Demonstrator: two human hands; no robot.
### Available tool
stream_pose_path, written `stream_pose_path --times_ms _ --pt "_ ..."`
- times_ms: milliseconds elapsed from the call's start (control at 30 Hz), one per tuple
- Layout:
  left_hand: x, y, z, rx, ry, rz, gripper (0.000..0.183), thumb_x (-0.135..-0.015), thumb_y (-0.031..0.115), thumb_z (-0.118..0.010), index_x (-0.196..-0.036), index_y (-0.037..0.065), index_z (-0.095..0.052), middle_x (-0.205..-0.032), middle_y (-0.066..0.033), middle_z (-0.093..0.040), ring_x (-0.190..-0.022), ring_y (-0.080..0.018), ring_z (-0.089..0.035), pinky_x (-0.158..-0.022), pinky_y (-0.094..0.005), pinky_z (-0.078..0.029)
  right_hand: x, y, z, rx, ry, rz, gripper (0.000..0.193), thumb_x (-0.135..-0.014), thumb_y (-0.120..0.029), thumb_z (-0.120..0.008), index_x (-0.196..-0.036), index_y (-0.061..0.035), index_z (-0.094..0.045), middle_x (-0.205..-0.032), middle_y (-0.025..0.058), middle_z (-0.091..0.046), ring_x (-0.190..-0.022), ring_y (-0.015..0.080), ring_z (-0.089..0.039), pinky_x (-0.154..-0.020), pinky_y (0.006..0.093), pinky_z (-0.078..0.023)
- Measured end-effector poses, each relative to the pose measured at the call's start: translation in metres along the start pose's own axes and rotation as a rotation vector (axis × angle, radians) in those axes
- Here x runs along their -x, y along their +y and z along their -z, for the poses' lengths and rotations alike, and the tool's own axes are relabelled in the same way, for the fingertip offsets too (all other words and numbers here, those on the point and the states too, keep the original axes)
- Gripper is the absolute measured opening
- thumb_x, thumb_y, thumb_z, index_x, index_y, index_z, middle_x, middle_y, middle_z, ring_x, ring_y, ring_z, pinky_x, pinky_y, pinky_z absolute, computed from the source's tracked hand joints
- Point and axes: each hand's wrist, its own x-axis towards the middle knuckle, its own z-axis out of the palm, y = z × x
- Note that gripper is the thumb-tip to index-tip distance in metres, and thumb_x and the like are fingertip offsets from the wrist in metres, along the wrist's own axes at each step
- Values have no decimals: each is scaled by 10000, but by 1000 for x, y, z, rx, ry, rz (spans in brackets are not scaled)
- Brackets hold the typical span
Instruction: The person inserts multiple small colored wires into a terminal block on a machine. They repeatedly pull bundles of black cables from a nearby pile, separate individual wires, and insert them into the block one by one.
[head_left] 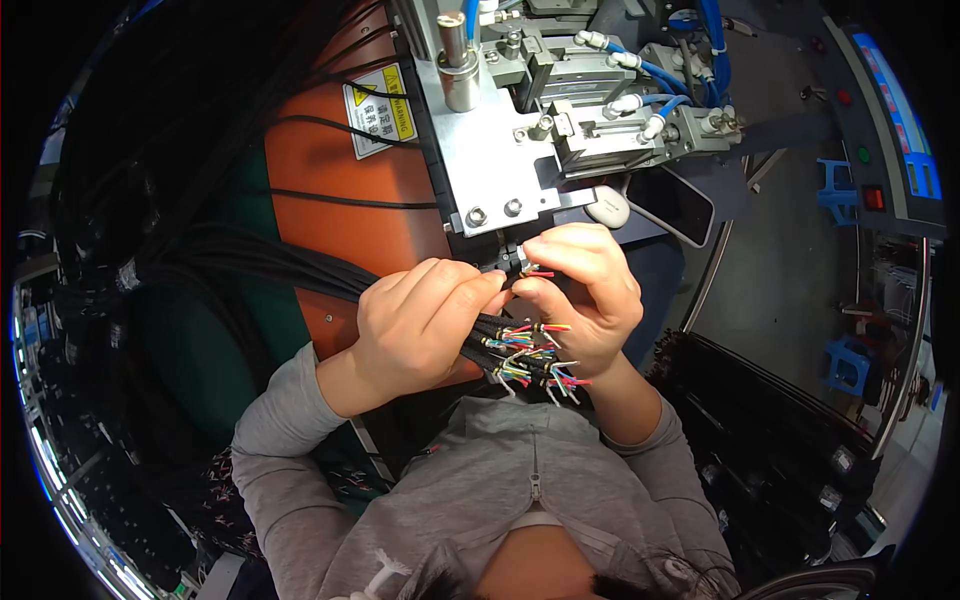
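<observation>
Orange worktop [345,228] runs beneath the far metal fixture [480,150]. Just nearer, my left fingers [466,290] pinch a cable end, mostly hidden; its red wire [543,274] sits between my right fingers [570,262], whose grip I cannot tell. My left hand partly covers the black cable bundle [310,268].

Right grip [592,287] frames red wire [541,274] beside left grip [415,318].

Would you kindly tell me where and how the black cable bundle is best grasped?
Probably around the black cable bundle, just left of the left hand, from above: there the cables run side by side, while their coloured wires splay at the right.
</observation>
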Motion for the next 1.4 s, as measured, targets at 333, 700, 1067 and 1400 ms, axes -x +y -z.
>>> stream_pose_path --times_ms 333,700,1067,1400 --pt "5 5 -6 -113 -48 57 149 -742 114 -692 -812 23 -597 -686 -29 -485 -547 -139 -512 -427 -263 -378 -3 -6 5 198 -42 -27 178 -663 14 -788 -790 -8 -665 -741 82 -640 -692 193 -601 -621 294 -460" --pt "7 6 -9 -213 -159 -11 167 -697 111 -641 -854 59 -620 -761 -10 -530 -586 -112 -508 -440 -240 -364 -23 -12 36 48 -466 -421 154 -761 -76 -720 -749 -11 -581 -712 63 -547 -681 184 -522 -631 286 -413" --pt "8 8 -10 -214 -225 18 344 -666 118 -642 -1002 50 -678 -761 1 -560 -590 -112 -509 -456 -238 -382 -5 9 36 -26 -317 -497 63 -780 -6 -695 -826 24 -665 -793 83 -639 -723 149 -608 -658 263 -476" --pt "4 16 -13 -374 -279 116 341 -723 19 -635 -1044 111 -700 -681 10 -373 -561 -102 -430 -444 -236 -351 -3 6 18 391 -347 -262 65 -757 -8 -660 -741 -16 -597 -695 88 -572 -645 252 -525 -597 354 -423"
